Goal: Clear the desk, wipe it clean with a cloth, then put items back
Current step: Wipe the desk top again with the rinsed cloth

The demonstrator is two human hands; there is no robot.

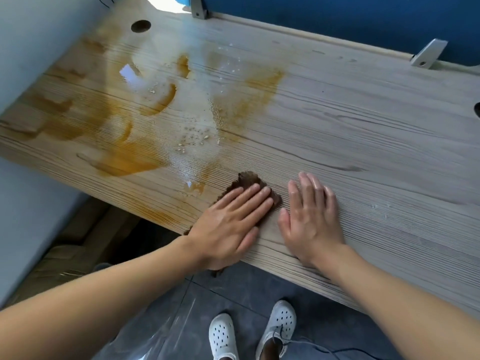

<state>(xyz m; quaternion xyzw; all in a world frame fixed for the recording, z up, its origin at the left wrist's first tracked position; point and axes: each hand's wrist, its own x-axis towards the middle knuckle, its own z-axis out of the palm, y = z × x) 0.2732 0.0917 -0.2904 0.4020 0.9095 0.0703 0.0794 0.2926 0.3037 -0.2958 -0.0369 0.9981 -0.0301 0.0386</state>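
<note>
Our left hand (228, 224) lay flat, fingers together, pressing the brown cloth (248, 179) at the near edge of the desk (363, 126); our right hand (311, 222) rested spread beside it. We feared the cloth might smear the orange spill (124, 162) and sweep crumbs (193, 140) overboard.

No legible text or labels.

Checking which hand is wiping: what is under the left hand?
A brown cloth lies flat on the desk under the left hand, its edges showing beyond the hand. The cloth's middle and the desk beneath are covered.
</note>
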